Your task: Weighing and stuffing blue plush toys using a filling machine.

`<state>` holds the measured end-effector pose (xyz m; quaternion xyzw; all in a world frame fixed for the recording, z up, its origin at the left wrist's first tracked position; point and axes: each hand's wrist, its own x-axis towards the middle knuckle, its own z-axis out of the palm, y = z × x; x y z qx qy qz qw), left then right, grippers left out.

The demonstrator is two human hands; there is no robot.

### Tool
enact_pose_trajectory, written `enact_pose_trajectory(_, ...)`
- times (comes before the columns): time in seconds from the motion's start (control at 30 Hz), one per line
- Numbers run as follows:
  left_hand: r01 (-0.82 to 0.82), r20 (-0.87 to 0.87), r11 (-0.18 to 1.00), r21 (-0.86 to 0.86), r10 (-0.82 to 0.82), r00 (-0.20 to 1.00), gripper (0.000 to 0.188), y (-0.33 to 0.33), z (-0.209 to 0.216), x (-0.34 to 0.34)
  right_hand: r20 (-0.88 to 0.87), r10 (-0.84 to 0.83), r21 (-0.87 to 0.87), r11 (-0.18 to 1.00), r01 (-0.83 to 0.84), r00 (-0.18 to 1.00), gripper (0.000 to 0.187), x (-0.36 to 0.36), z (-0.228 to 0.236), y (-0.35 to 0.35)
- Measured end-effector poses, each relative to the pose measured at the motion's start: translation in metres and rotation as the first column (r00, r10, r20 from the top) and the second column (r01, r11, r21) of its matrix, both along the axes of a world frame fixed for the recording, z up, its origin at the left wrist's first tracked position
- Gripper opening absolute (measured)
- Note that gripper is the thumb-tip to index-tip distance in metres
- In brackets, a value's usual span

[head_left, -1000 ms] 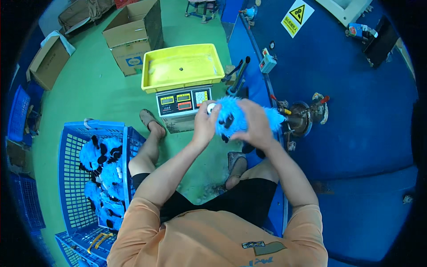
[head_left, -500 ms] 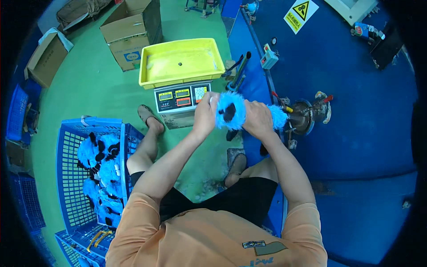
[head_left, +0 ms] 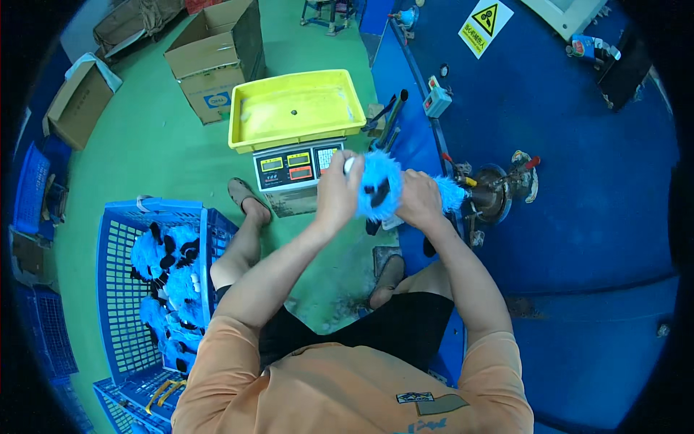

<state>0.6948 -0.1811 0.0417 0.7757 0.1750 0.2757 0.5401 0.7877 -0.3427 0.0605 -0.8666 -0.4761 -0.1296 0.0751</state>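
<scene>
A fluffy blue plush toy (head_left: 379, 186) with black patches is stretched between my two hands. My left hand (head_left: 337, 191) pinches its left end, where a small white part (head_left: 349, 165) shows by the fingertips. Round the toy's right portion, my right hand (head_left: 418, 198) is closed. Beyond that hand, more blue fur (head_left: 451, 194) reaches up to a round metal fitting (head_left: 490, 194) on the blue machine; whether the fur covers a nozzle there is hidden.
Below my hands stands a digital scale (head_left: 299, 163) bearing a shallow yellow tray (head_left: 296, 136). At my left, a blue plastic crate (head_left: 119, 289) contains several blue-and-black plush pieces (head_left: 177, 278). Cardboard boxes (head_left: 213, 90) stand farther off. The blue machine wall (head_left: 578, 217) rises at my right.
The white part by my left fingertips shows more plainly, and the toy's black patch has turned slightly. Both hands keep their hold. The whole view has shifted a little.
</scene>
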Motion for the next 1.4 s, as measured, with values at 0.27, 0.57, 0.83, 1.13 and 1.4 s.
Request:
enact_pose_trajectory(0.27, -0.036, 0.278, 0.956, -0.291, 0.121, 0.953, 0.023, -0.037, -0.079, -0.027, 0.021, 0.088, -0.060, 0.994, -0.086, 0.996, 0.017, 0.007, -0.010, 0.007)
enact_pose_trajectory(0.57, 0.136, 0.036, 0.958, 0.254, -0.150, 0.988, 0.040, -0.007, -0.018, -0.051, -0.036, 0.027, -0.033, 0.999, -0.028, 0.999, 0.030, 0.007, -0.014, -0.001)
enact_pose_trajectory(0.83, 0.061, 0.262, 0.889, -0.453, 0.067, 0.963, 0.056, -0.050, -0.059, -0.010, -0.174, -0.132, 0.116, 0.981, 0.153, 0.976, 0.037, 0.020, -0.001, -0.003)
enact_pose_trajectory(1.13, 0.102, 0.229, 0.831, -0.546, 0.031, 0.973, 0.055, -0.049, -0.062, -0.006, 0.020, -0.130, 0.209, 0.970, 0.123, 0.991, 0.032, 0.024, -0.014, -0.002)
enact_pose_trajectory(1.4, 0.156, 0.275, 0.883, -0.443, -0.032, 0.961, 0.049, -0.037, -0.072, -0.011, 0.054, -0.177, 0.236, 0.958, 0.160, 0.983, 0.028, 0.021, -0.003, -0.001)
